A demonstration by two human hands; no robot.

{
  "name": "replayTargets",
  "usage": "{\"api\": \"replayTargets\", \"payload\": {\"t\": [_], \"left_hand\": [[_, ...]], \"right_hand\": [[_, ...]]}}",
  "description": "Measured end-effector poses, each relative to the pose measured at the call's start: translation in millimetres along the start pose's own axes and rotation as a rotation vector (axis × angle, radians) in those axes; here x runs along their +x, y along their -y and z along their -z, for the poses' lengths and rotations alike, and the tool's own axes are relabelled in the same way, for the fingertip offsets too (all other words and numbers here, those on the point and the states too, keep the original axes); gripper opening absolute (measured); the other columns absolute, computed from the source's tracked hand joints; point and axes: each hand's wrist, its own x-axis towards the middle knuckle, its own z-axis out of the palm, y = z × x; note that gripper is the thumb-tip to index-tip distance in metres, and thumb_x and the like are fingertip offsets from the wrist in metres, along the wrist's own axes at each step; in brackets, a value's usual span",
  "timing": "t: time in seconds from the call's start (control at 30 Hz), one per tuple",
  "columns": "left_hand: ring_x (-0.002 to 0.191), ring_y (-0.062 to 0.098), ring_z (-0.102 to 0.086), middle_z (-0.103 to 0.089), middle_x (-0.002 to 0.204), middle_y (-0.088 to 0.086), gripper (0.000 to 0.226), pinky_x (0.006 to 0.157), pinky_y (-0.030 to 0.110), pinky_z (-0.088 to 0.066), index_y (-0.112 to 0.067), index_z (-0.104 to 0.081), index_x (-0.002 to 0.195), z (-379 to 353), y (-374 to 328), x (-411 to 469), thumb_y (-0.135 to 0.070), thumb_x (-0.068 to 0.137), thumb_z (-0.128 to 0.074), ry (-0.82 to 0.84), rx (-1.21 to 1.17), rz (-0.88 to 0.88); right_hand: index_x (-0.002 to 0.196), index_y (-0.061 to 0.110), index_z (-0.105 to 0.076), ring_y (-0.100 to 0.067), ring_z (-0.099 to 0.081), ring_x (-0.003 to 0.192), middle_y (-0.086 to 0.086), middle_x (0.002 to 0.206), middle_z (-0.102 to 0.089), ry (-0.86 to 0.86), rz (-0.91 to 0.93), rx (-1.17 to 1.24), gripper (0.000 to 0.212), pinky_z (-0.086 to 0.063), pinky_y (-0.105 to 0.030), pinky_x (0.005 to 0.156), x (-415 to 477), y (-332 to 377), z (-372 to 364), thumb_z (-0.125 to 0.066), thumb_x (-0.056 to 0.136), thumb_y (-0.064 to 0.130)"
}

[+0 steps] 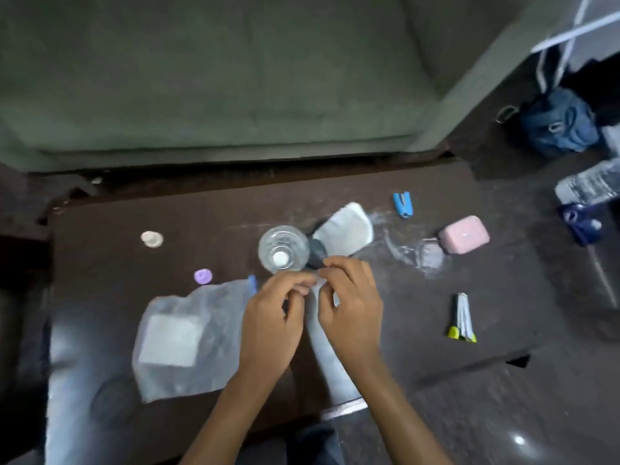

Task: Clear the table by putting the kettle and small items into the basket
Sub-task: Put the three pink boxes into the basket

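Hands meet mid-surface: left hand (273,317) and right hand (352,307) both pinch something small and pale, too blurred to name. Kettle and basket out of view. Risk: clear glass (283,249) touching the fingertips could be knocked over; blue clip (402,203) near far edge untouched.

**Camera setup: single head view**

One wide-angle view only, worn on the person's head, looking forward and steeply down. Near range: the dark bench (436,330) fills the middle of frame, forearms entering from the bottom edge. Far side of the frame takes in a grey-green sofa (214,95); floor at right. Edges bow with lens distortion. No second view to overlap.
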Motion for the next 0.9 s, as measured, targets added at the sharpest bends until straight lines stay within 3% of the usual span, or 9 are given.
{"api": "replayTargets", "payload": {"t": [0.07, 0.23, 0.37, 0.43, 0.5, 0.57, 0.63, 0.77, 0.9], "left_hand": [[0.083, 0.001, -0.064, -0.069, 0.087, -0.016, 0.027, 0.076, 0.022, -0.051, -0.034, -0.064, 0.092, -31.3, -13.5, 5.9, -0.023, 0.081, -0.041, 0.084, 0.006, -0.001], [0.087, 0.001, -0.066, -0.072, 0.088, -0.017, 0.029, 0.079, 0.017, -0.05, -0.039, -0.064, 0.085, -91.0, -41.6, 32.4, -0.017, 0.083, -0.044, 0.242, -0.072, 0.077], [0.09, 0.001, -0.065, -0.07, 0.087, -0.023, 0.032, 0.079, 0.011, -0.048, -0.041, -0.061, 0.085, -118.0, -58.1, 52.6, -0.014, 0.087, -0.045, 0.332, -0.076, 0.108], [0.091, 0.0, -0.064, -0.068, 0.093, -0.018, 0.037, 0.078, 0.007, -0.045, -0.035, -0.062, 0.089, -126.4, -61.6, 59.5, -0.003, 0.091, -0.044, 0.363, -0.063, 0.105], [0.091, 0.001, -0.065, -0.069, 0.096, -0.012, 0.037, 0.077, 0.007, -0.045, -0.029, -0.064, 0.091, -131.5, -61.2, 63.1, 0.001, 0.09, -0.043, 0.366, -0.069, 0.116], [0.09, 0.003, -0.066, -0.07, 0.097, -0.008, 0.037, 0.078, 0.009, -0.046, -0.026, -0.065, 0.093, -137.0, -59.4, 64.2, 0.002, 0.09, -0.042, 0.367, -0.072, 0.135], [0.089, 0.004, -0.066, -0.07, 0.098, -0.006, 0.037, 0.078, 0.009, -0.046, -0.026, -0.065, 0.093, -140.8, -59.1, 64.4, 0.003, 0.091, -0.042, 0.367, -0.074, 0.15], [0.093, 0.004, -0.065, -0.069, 0.098, -0.012, 0.035, 0.08, 0.011, -0.047, -0.034, -0.063, 0.09, -139.4, -64.6, 62.2, -0.003, 0.091, -0.045, 0.365, -0.048, 0.111], [0.093, 0.002, -0.065, -0.069, 0.098, -0.016, 0.04, 0.081, 0.011, -0.046, -0.034, -0.063, 0.095, -122.4, -78.9, 61.5, 0.003, 0.089, -0.046, 0.324, -0.031, 0.023]], "right_hand": [[0.078, 0.01, -0.068, -0.014, -0.053, 0.088, -0.002, 0.092, -0.068, -0.034, -0.045, -0.038, 0.021, -0.05, -0.029, 0.053, 3.1, -36.0, 19.8, -0.047, 0.076, 0.01], [0.08, 0.005, -0.066, -0.023, -0.048, 0.089, -0.012, 0.096, -0.065, -0.079, -0.2, -0.099, 0.023, -0.039, -0.028, 0.078, 13.2, -136.8, 55.9, -0.044, 0.075, 0.013], [0.085, 0.004, -0.066, -0.04, -0.054, 0.087, -0.018, 0.099, -0.064, -0.057, -0.357, -0.197, 0.031, -0.04, -0.037, 0.077, 46.5, -221.0, 75.2, -0.043, 0.076, 0.023], [0.099, 0.005, -0.065, -0.043, -0.053, 0.1, -0.019, 0.113, -0.059, 0.014, -0.441, -0.306, 0.04, -0.043, -0.042, 0.081, 65.3, -255.2, 76.9, -0.047, 0.076, 0.031], [0.123, 0.012, -0.054, -0.04, -0.039, 0.124, -0.018, 0.138, -0.043, 0.153, -0.55, -0.374, 0.055, -0.036, -0.048, 0.096, 79.9, -277.2, 71.3, -0.06, 0.075, 0.039], [0.137, 0.019, -0.037, -0.037, -0.022, 0.136, -0.015, 0.15, -0.024, 0.238, -0.643, -0.353, 0.08, -0.025, -0.05, 0.106, 88.1, -291.6, 61.5, -0.07, 0.07, 0.046], [0.143, 0.021, -0.026, -0.037, -0.019, 0.138, -0.013, 0.152, -0.019, 0.279, -0.68, -0.32, 0.097, -0.023, -0.05, 0.109, 90.9, -298.8, 53.3, -0.075, 0.063, 0.048], [0.144, 0.019, -0.023, -0.038, -0.035, 0.122, -0.014, 0.138, -0.037, 0.194, -0.707, -0.245, 0.099, -0.032, -0.044, 0.102, 95.0, -298.8, 47.5, -0.077, 0.063, 0.041], [0.144, 0.015, -0.023, -0.036, -0.036, 0.12, -0.014, 0.137, -0.039, 0.091, -0.597, -0.135, 0.105, -0.025, -0.035, 0.101, 108.8, -266.3, 60.3, -0.081, 0.06, 0.038]]}}
